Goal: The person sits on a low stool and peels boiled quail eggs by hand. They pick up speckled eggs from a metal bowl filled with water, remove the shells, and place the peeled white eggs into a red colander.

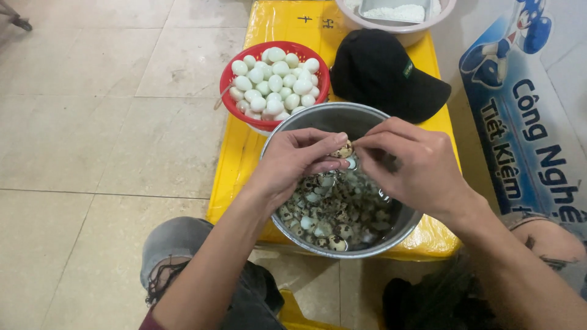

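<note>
My left hand [293, 160] holds a small speckled quail egg [343, 150] between thumb and fingers, above a steel bowl [306, 122]. My right hand [411, 165] pinches at the same egg's shell from the right. The bowl holds water, several speckled eggs and bits of shell [333, 214]. Behind it, a red colander [230, 79] is heaped with several peeled white eggs [274, 85].
Everything stands on a low yellow table [232, 165] over a tiled floor [104, 140]. A black cap [382, 73] lies at the back right. A pale basin [403, 27] sits at the far edge. A blue printed banner [526, 116] lies to the right. My knees frame the table.
</note>
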